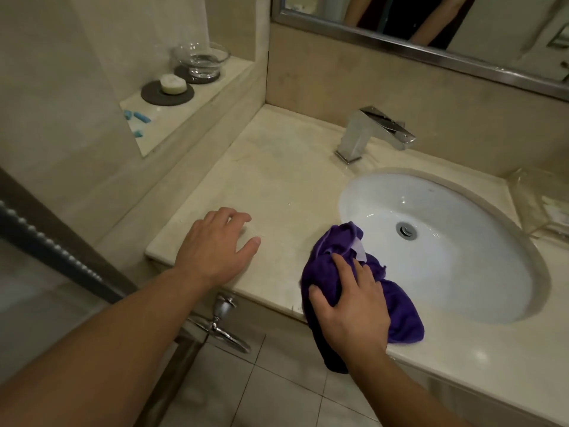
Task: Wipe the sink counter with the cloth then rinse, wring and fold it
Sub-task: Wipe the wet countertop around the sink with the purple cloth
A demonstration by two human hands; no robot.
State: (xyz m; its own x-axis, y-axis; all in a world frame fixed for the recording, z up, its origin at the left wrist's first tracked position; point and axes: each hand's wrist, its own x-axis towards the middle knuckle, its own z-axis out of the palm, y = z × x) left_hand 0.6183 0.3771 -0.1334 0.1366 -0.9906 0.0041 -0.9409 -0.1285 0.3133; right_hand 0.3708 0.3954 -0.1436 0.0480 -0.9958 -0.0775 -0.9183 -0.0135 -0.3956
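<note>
Head view: left hand (215,245) rests palm-down on the surface (277,180) near its front-left corner, fingers loosely spread, holding nothing; judged to be a brace only. Right hand (348,300) lies on top of the cloth (338,245), palm down, fingers spread over the bunched fabric and thumb out to the side; it presses rather than clutches, as far as can be told. Cloth is purple, crumpled not folded, with a pale label showing. It sits on the front strip of the surface, just beside the basin (446,272); its far tip reaches the basin rim and its near part hangs over the front edge. Tap (369,131) stands behind the basin, no stream visible; basin shows a few wet glints around the drain (406,231). Judgement: step in hand is the wipe. How much of the surface is already covered cannot be told; the left stretch looks dull with faint streaks, the strip behind the tap and the right side past the basin show no clear sign either way. Not yet done: rinse, wring, fold; the cloth is bunched and away from the tap. Task judged early, within its first stage. Ledge at upper left carries soap (174,84) and a glass bowl (200,61), well apart from the work.
</note>
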